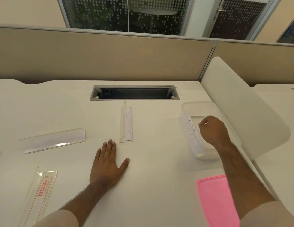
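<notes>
The right hand (213, 130) is seen at the right of the frame, lowered into a clear plastic container (198, 104) that stands on the desk (159, 145). Its fingers are curled, and a small pale sliver (205, 123) is pinched at their tips; what the sliver is cannot be told. A handwritten paper slip (191, 133) is seen lying against the container's left wall, just beside the hand.

The left hand (107, 164) is laid flat on the desk at lower centre, with fingers straight and together and the thumb spread to the right; nothing is held by it.

A pink lid (215, 199) is seen at the lower right, partly covered by the right forearm. A clear triangular label holder (125, 123) is placed just above the left hand's fingertips. A second holder (54, 140) lies at the left, and a third holder (39, 192), printed in red, at the lower left. A cable slot (134, 93) is cut into the desk at upper centre.
</notes>
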Demonstrator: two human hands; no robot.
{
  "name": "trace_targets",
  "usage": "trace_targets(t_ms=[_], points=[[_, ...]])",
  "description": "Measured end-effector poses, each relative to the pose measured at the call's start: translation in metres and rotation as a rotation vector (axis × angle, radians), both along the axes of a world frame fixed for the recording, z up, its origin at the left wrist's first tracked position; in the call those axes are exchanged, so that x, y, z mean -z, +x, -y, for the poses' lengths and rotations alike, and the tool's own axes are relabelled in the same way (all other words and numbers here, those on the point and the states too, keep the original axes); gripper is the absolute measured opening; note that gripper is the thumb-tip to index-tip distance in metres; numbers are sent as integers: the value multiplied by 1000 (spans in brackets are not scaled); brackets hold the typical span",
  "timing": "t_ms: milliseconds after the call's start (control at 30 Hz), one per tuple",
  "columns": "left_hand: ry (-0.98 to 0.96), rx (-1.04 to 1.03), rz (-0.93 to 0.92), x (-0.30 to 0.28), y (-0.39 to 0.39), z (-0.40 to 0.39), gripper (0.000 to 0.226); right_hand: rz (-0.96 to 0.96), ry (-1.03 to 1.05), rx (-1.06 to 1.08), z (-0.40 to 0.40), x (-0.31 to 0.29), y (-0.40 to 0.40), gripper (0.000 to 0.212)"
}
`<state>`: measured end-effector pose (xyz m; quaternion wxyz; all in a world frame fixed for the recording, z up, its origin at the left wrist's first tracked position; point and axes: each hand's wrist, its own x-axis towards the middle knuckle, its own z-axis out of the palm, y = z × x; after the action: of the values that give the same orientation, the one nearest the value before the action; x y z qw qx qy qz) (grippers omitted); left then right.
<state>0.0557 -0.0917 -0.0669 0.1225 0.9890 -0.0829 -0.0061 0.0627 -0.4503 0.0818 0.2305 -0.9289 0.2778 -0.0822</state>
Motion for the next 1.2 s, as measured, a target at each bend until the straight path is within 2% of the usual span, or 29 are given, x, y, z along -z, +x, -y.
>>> trace_targets(t_ms=[133,200,333,433,600,700,800,900,1000,1133,1200], points=[[-12,-3,1,-1,-1,0,96,357,-73,-105,-50,-7,-8,7],[-15,1,3,-1,-1,0,95,429,-1,-173,-76,-3,-5,11],[-33,5,4,-3,-1,0,94,317,265,-268,-127,25,6,12],[-62,7,11,-4,-2,1,93,178,407,-325,-161,50,17,21],[-54,2,13,-2,-1,0,94,47,567,-273,-207,74,44,39],[-59,-2,11,1,0,1,94,26,564,-214,-224,82,58,41],[-69,-5,9,4,0,1,93,19,547,-175,-232,88,65,25],[-78,-7,8,6,1,0,93,44,516,-174,-235,88,66,18],[-92,-14,-2,4,0,0,93,86,457,-177,-230,82,61,21],[-108,-6,-24,0,-1,0,92,168,424,-176,-217,68,47,39],[-126,-1,-31,-4,-1,-1,90,189,437,-199,-208,64,35,31]])
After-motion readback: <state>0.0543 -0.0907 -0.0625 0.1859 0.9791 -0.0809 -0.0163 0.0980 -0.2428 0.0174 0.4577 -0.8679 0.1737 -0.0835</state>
